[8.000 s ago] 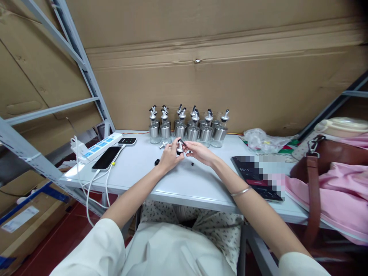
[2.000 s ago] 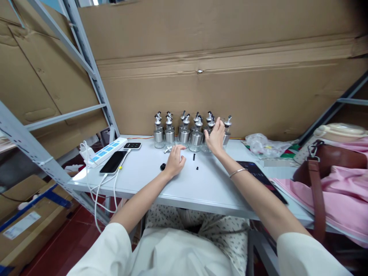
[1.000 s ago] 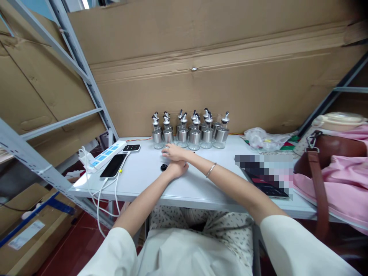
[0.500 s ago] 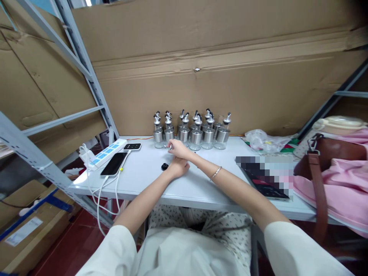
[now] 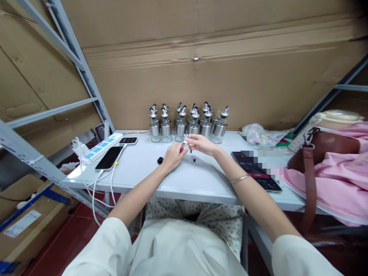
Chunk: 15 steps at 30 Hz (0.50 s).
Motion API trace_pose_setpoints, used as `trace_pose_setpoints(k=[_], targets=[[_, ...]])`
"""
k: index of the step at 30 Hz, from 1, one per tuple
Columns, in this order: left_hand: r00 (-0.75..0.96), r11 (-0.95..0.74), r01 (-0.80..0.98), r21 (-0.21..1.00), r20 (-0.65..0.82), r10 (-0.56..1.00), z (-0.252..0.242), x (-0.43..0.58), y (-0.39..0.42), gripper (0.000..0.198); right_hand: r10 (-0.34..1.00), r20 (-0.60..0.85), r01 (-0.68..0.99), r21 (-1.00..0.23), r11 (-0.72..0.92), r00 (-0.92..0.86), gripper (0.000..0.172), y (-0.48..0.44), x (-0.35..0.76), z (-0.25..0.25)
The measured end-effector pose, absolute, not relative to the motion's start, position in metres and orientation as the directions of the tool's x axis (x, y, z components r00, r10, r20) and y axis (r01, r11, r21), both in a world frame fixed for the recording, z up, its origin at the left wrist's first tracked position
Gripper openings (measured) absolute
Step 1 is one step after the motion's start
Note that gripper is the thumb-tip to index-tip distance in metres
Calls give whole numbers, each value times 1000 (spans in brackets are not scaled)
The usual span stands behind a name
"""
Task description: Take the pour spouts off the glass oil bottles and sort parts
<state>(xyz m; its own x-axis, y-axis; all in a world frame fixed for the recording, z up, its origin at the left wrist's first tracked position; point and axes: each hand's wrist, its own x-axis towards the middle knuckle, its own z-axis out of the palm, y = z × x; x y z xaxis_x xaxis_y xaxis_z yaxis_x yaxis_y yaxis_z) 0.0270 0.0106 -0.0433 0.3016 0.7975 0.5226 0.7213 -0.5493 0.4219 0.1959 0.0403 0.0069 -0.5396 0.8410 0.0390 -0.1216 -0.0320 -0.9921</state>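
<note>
My right hand (image 5: 200, 144) pinches a small silvery-white piece (image 5: 185, 141), which resembles the pourer tops on the bottles behind it. Fingertips of my left hand (image 5: 172, 157) close on the same piece from the left, though they partly cover it. On the table beside my left wrist lies a round black part (image 5: 160, 160). A tiny black part (image 5: 194, 160) rests below my right hand. Just beyond both hands stand several glass oil bottles (image 5: 193, 129) with steel sleeves and pourer tops.
At the left are a white power strip (image 5: 105, 147), a phone (image 5: 108, 158) and a smaller device (image 5: 128, 141) with white cables. To the right lie a tablet-like screen (image 5: 258, 176), a clear plastic bag (image 5: 263, 136) and a brown strap (image 5: 309, 184). Cardboard (image 5: 201, 84) backs the table.
My hands have uncrossed. My right hand has moved right and now pinches the piece in front of the bottles, with my left hand beside it. The tiny black part has come into clear view.
</note>
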Motion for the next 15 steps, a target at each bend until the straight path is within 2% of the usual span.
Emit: trace_pose_setpoints(k=[3, 8, 15], targets=[[287, -559, 706, 435, 546, 787, -43, 26, 11, 29, 797, 11, -84, -995, -50, -604, 42, 40, 201, 9], [307, -593, 680, 432, 567, 765, -40, 27, 9, 31, 742, -26, 51, -999, 10, -670, 46, 40, 208, 11], [430, -617, 729, 298, 501, 751, -37, 27, 4, 29, 692, -106, 194, -980, 51, -714, 47, 39, 216, 12]])
